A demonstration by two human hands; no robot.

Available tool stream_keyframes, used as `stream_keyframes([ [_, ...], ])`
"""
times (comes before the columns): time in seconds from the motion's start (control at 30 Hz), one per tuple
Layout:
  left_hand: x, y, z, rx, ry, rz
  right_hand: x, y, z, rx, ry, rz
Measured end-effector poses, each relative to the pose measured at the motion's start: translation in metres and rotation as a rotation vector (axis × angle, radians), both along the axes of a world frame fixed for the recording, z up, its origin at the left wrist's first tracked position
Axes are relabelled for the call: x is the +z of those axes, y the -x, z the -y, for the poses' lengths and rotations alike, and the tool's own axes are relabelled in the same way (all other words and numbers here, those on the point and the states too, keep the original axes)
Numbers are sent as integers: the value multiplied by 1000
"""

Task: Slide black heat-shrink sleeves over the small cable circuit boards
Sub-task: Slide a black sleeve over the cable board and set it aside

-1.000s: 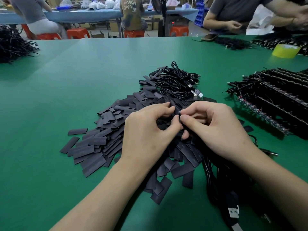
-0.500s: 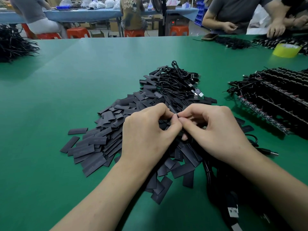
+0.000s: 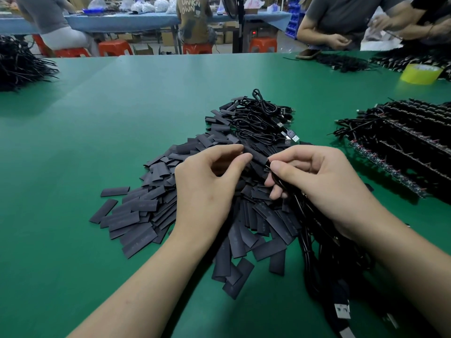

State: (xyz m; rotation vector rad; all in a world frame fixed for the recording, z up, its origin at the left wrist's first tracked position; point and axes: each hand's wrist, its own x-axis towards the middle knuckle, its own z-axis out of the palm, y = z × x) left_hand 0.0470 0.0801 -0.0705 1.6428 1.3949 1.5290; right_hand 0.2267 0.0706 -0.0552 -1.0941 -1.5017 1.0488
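A loose heap of flat black heat-shrink sleeves [image 3: 146, 215] covers the green table [image 3: 122, 113] in front of me. Above the heap, my left hand [image 3: 207, 191] pinches one black sleeve [image 3: 255, 156] between thumb and forefinger. My right hand [image 3: 324, 184] grips a thin black cable [image 3: 280, 181] right at the sleeve's near end. The circuit board itself is hidden inside the sleeve or by my fingers. The cable runs down under my right wrist into a bundle of black cables with USB plugs [image 3: 341, 311].
A tangle of black USB cables [image 3: 263, 118] lies behind the heap. Rows of black cables with boards [image 3: 402, 147] fill the right side. A yellow tape roll [image 3: 421, 73] sits at the far right, another cable pile [image 3: 19, 64] at the far left. Other people sit at the far edge.
My hands have drawn apart a little. The sleeve now shows as a long black tube between them, held up over the heap.
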Motion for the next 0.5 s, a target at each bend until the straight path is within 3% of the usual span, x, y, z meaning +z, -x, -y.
stream_keyframes([
  [0.5,-1,6,-1,-101,27,94,-4,0,-1,0,-15,23],
])
